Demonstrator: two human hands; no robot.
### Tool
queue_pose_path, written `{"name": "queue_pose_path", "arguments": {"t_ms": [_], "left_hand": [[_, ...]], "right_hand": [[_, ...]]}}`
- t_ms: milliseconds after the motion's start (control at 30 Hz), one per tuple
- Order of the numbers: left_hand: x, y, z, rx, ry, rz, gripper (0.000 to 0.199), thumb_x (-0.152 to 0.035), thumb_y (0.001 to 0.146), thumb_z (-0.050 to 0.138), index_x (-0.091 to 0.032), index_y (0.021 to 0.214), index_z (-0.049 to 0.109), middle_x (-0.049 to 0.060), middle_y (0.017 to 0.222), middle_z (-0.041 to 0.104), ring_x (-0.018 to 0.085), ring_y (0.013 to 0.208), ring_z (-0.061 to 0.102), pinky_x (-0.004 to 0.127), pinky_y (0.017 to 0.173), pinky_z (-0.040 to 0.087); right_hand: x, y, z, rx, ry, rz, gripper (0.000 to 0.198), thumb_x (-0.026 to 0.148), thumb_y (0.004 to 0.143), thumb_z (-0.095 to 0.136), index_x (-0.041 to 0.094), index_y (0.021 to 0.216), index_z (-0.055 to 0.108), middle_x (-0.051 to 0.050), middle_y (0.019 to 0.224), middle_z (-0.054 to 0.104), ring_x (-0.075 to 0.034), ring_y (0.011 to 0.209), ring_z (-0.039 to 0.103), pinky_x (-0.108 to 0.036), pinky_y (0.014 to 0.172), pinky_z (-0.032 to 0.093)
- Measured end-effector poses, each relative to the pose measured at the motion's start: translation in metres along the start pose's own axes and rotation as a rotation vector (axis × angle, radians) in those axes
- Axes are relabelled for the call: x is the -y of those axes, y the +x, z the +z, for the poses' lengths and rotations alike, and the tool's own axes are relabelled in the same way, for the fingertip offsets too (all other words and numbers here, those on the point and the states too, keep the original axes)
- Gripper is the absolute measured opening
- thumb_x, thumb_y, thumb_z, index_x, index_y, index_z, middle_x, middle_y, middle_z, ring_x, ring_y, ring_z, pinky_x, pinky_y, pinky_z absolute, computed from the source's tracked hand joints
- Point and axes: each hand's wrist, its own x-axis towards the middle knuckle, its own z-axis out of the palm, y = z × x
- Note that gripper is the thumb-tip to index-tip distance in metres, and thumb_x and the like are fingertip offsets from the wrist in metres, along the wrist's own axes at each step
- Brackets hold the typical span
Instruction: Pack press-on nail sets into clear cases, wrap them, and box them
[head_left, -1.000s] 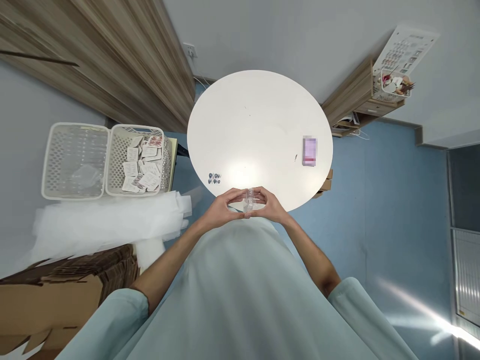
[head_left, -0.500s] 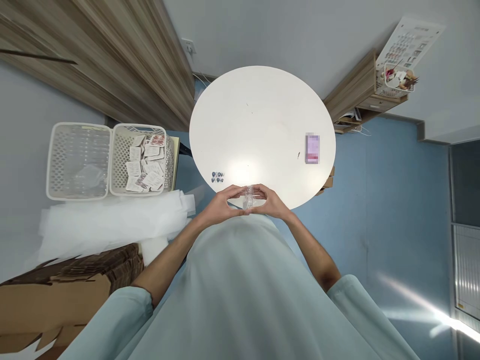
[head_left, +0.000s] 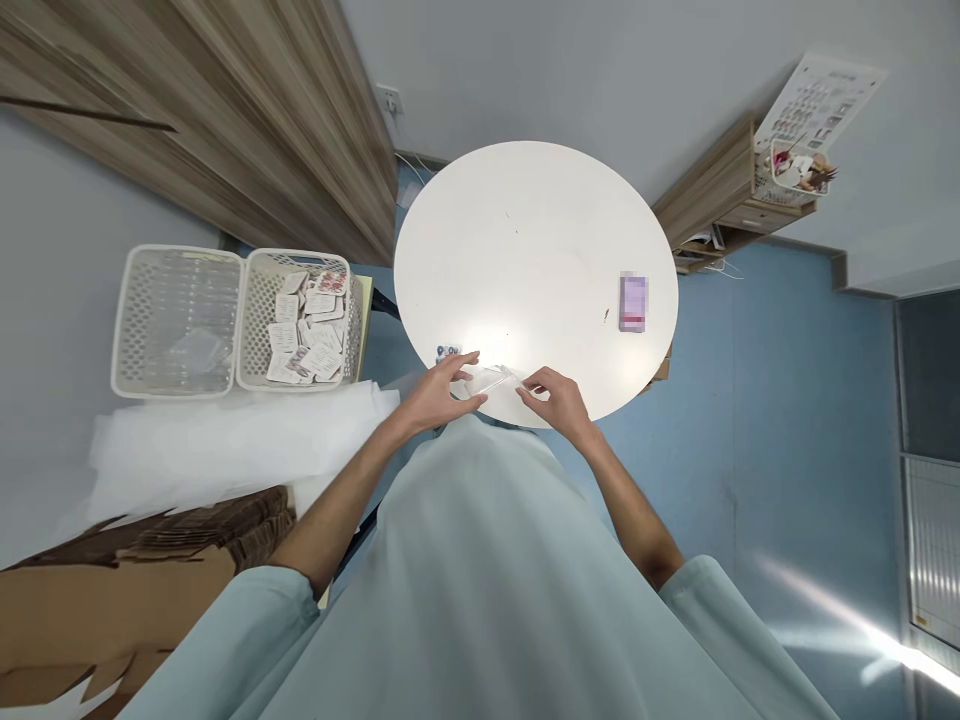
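A clear plastic piece (head_left: 489, 381), perhaps a small see-through case with its lid raised, is at the near edge of the round white table (head_left: 540, 240). My right hand (head_left: 559, 402) pinches its right-hand part between thumb and fingers. On the other side my left hand (head_left: 442, 390) has thumb and fingers spread apart, close around the left end of the plastic; whether it touches is hard to see. Just beyond the left fingers lies a small group of dark blue and pale bits (head_left: 448, 351), partly covered by that hand.
A pixelated purple pack (head_left: 633, 303) rests at the table's right. To the left, one white basket (head_left: 241, 330) holds printed cards, and another basket (head_left: 120, 330) holds clear plastic cases. White sheeting (head_left: 232, 440) and flattened cardboard (head_left: 112, 610) lie nearer. A wooden cabinet (head_left: 720, 170) stands far right.
My hands were together around the upright clear plastic piece; now they are apart, and the piece is lower and spread open. My left hand has loosened. The view has shifted slightly.
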Motion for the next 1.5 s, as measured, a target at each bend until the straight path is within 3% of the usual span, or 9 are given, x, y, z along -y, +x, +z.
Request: {"name": "queue_pose_path", "arguments": {"t_ms": [100,267,533,800,1033,1100,1233,1333,1500], "left_hand": [[0.001,0.006,-0.002,-0.072,-0.061,-0.026,0.074,-0.06,0.08,0.079,-0.027,0.145,0.064,0.008,0.126,0.076,0.032,0.118,0.071,0.047,0.109,0.055],[0.002,0.023,-0.002,-0.198,-0.317,-0.124,0.074,-0.066,0.081,0.078,-0.018,0.137,0.067,0.009,0.094,0.08,0.031,0.102,0.076,0.049,0.105,0.056],[0.011,0.015,0.008,-0.13,-0.695,-0.217,0.07,-0.068,0.093,0.066,-0.017,0.139,0.062,0.021,0.143,0.068,0.034,0.128,0.069,0.051,0.11,0.056],[0.04,-0.026,0.014,-0.241,-1.053,-0.325,0.044,-0.037,0.092,0.08,-0.017,0.129,0.068,0.017,0.15,0.064,0.03,0.123,0.072,0.045,0.109,0.058],[0.078,-0.057,-0.013,-0.453,-1.132,-0.326,0.041,-0.029,0.093,0.079,-0.017,0.131,0.069,0.016,0.148,0.066,0.025,0.114,0.076,0.038,0.102,0.061],[0.086,-0.068,-0.022,-0.492,-1.133,-0.328,0.04,-0.028,0.093,0.079,-0.016,0.13,0.07,0.016,0.148,0.066,0.025,0.114,0.076,0.038,0.102,0.062],[0.096,-0.091,-0.035,-0.55,-1.137,-0.339,0.038,-0.027,0.093,0.079,-0.016,0.128,0.072,0.016,0.146,0.067,0.024,0.11,0.077,0.036,0.099,0.062],[0.102,-0.106,-0.04,-0.583,-1.142,-0.344,0.039,-0.028,0.092,0.08,-0.017,0.129,0.072,0.016,0.145,0.068,0.024,0.109,0.077,0.037,0.099,0.062],[0.112,-0.121,-0.046,-0.608,-1.161,-0.365,0.038,-0.028,0.092,0.08,-0.016,0.127,0.073,0.016,0.145,0.068,0.024,0.11,0.077,0.038,0.101,0.061]], "right_hand": [[0.001,-0.001,0.007,0.0,0.029,0.074,0.026,0.051,0.091,0.072,0.026,0.082,0.073,-0.005,0.084,0.075,-0.024,0.079,0.072,-0.042,0.081,0.062],[0.003,-0.003,0.02,0.069,0.347,0.256,0.033,0.055,0.085,0.077,0.023,0.081,0.072,-0.003,0.068,0.073,-0.024,0.072,0.076,-0.039,0.075,0.063],[0.008,0.005,0.039,-0.005,0.546,0.32,0.047,0.065,0.076,0.084,0.02,0.08,0.07,-0.007,0.076,0.077,-0.023,0.071,0.077,-0.037,0.071,0.063],[0.011,0.023,0.086,0.033,0.544,0.361,0.045,0.062,0.074,0.085,0.019,0.079,0.071,-0.006,0.074,0.077,-0.021,0.068,0.076,-0.033,0.069,0.062],[0.004,0.058,0.119,0.111,0.302,0.178,0.044,0.063,0.093,0.066,0.022,0.103,0.077,-0.006,0.094,0.079,-0.021,0.079,0.075,-0.035,0.079,0.061],[-0.008,0.077,0.126,0.085,0.112,0.126,0.039,0.053,0.092,0.07,0.023,0.116,0.075,-0.006,0.106,0.078,-0.02,0.084,0.074,-0.037,0.087,0.06],[-0.035,0.119,0.144,0.13,-0.251,0.115,0.054,0.042,0.085,0.079,0.022,0.134,0.066,-0.01,0.121,0.07,-0.022,0.091,0.07,-0.038,0.088,0.057],[-0.048,0.141,0.159,0.132,-0.386,0.103,0.063,0.043,0.081,0.083,0.024,0.138,0.063,-0.01,0.126,0.064,-0.025,0.103,0.067,-0.036,0.084,0.057],[-0.051,0.151,0.172,0.128,-0.457,0.034,0.049,0.043,0.08,0.084,0.026,0.123,0.067,-0.01,0.133,0.056,-0.025,0.107,0.066,-0.034,0.074,0.054]]}}
